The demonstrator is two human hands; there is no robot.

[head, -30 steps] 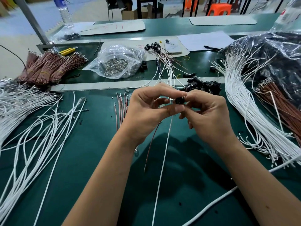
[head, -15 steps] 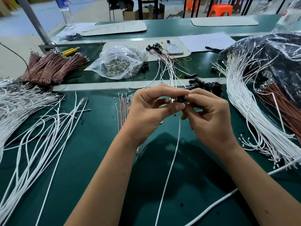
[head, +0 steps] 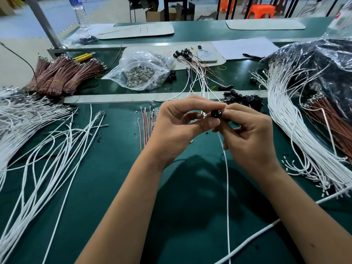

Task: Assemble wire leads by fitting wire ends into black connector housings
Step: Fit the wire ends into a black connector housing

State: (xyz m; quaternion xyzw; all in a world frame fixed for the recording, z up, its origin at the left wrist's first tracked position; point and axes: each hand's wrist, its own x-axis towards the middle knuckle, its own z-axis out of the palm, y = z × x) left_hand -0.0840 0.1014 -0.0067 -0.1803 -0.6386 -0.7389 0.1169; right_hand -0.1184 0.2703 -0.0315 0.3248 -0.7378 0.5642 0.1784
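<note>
Both hands meet at frame centre, head view only. My left hand [head: 177, 128] pinches the black connector housing [head: 216, 113] between thumb and forefinger; my right hand [head: 249, 136] grips it from the other side, fingers curled. Housing sits raised above the green counter [head: 114, 187], just right of centre. One white wire [head: 227, 187] hangs from under the hands toward the bottom edge; whether its end is seated in the housing I cannot tell.

Loose black housings [head: 245, 101] piled just behind my right hand. Short pink leads [head: 145, 126] lie on the counter touching-close to my left hand. Loose white wires [head: 47, 149] spread across the left side. Big white wire bundle [head: 297, 130] curves down the right side, brown wires [head: 333, 121] beside it, black plastic bag [head: 323, 65] at upper right. Brown wire bundles [head: 62, 75] upper left, yellow-handled tool [head: 83, 57] behind them. Clear bag of metal terminals [head: 141, 73] upper centre. Finished leads with black ends [head: 192, 61] right of that bag, phone [head: 206, 54] behind them. Water bottle [head: 81, 14] top left.
</note>
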